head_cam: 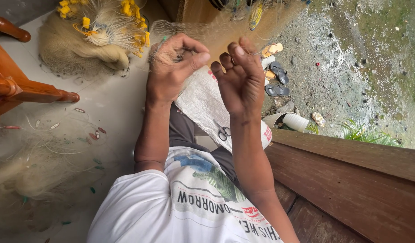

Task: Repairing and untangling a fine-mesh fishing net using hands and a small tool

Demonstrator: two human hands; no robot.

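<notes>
A fine, pale fishing net [216,27] is stretched up in front of me. My left hand [171,67] is closed on a bunch of its mesh, thumb pressed against the fingers, with a small green piece showing at the knuckles. My right hand [239,76] is just beside it, fingers curled, pinching the same mesh near the fingertips. The two hands are almost touching. A white woven sack [203,103] lies over my lap beneath them.
A heap of net with yellow floats [99,31] lies at the top left. More loose net [36,157] covers the floor on the left, next to wooden furniture [23,87]. Sandals [276,76] and a white cup [295,121] lie on the muddy ground beyond a wooden plank edge [351,157].
</notes>
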